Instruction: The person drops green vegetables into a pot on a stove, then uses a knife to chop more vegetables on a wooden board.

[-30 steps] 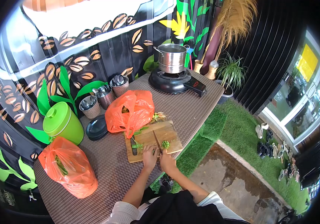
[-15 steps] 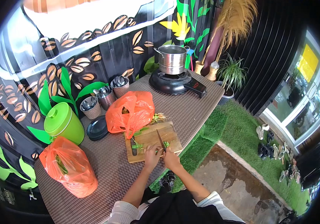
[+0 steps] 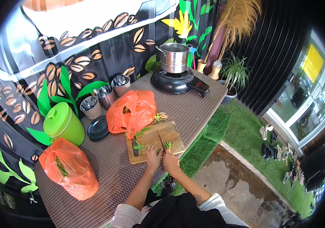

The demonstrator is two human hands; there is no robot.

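Observation:
My right hand [image 3: 171,160] is closed around the handle of a knife [image 3: 160,136], whose blade points away over the wooden cutting board [image 3: 149,142]. Beside it on the left, the fingers of my left hand [image 3: 153,156] are bent together over the board's near edge; whatever they pinch is too small to make out. Chopped greens [image 3: 168,144] lie right of the blade, and more green pieces [image 3: 139,146] lie near a dark handle [image 3: 135,147] at the board's left side. An orange plastic bag [image 3: 132,110] touches the board's far edge, with stalks and roots [image 3: 160,117] beside it.
Another orange bag [image 3: 69,169] stands at the left, near a green lidded bucket [image 3: 63,123] and dark plates [image 3: 98,128]. Behind are cups of cutlery [image 3: 106,97]. A steel pot [image 3: 174,57] sits on a black portable stove [image 3: 172,82] at the table's far end.
My right hand and the knife have shifted slightly, and the blade now looks thinner, seen more edge-on. The greens right of the blade show more fully. The whole view has moved a little.

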